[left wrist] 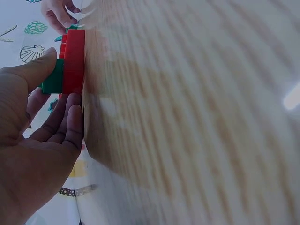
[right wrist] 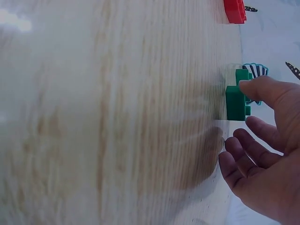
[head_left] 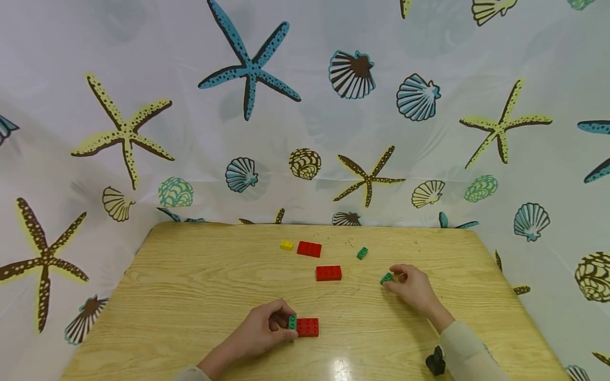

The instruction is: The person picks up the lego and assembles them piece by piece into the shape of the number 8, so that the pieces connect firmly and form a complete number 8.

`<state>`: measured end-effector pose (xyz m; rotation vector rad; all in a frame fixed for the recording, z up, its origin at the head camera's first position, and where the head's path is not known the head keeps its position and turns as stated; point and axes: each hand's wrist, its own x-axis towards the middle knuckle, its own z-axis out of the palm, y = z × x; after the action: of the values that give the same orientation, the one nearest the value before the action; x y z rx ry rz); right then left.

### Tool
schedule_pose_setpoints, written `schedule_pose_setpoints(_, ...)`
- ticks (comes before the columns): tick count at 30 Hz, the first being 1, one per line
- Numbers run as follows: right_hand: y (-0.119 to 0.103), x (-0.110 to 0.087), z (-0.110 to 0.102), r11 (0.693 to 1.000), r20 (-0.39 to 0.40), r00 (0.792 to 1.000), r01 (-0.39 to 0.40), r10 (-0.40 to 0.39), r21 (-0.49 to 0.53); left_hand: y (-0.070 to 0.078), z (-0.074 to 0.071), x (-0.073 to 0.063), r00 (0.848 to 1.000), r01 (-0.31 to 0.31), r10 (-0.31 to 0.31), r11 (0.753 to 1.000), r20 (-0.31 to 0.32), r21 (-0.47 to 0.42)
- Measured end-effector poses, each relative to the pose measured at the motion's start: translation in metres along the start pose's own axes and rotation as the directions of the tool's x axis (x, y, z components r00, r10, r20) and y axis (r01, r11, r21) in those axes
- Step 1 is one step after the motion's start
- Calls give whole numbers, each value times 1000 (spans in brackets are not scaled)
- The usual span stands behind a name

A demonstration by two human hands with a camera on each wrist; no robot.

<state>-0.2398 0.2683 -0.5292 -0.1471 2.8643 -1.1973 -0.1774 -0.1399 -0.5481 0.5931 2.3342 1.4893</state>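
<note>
In the head view my left hand [head_left: 264,327] holds a small green brick [head_left: 293,322] between thumb and fingers. That brick sits on the left end of a red brick [head_left: 308,327], whose other studs show. The left wrist view has the thumb on the green brick [left wrist: 53,77] and fingertips right at the end of the red brick [left wrist: 74,61]. To the right, my right hand [head_left: 413,287] pinches another small green brick [head_left: 386,278] low over the table, thumb and index finger at its two sides. Its other fingers are loosely curled.
Farther back on the wooden table [head_left: 205,264] lie two more red bricks, one nearer [head_left: 329,273] and one behind [head_left: 310,249]. A yellow brick [head_left: 286,245] and a third green brick [head_left: 362,253] lie there too. A patterned cloth [head_left: 305,121] hangs behind the table.
</note>
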Motion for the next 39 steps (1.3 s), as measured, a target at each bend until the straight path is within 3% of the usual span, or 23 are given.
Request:
schedule_pose_setpoints(21, 2, 4, 6, 1000, -5, 1000, -11, 11, -6, 4, 1, -1, 1000, 23, -23, 999, -14, 27)
schedule_pose_setpoints(39, -28, -6, 18, 999, 23, 999, 29, -30, 45, 1, 2, 1, 999, 46, -45, 997, -19, 59)
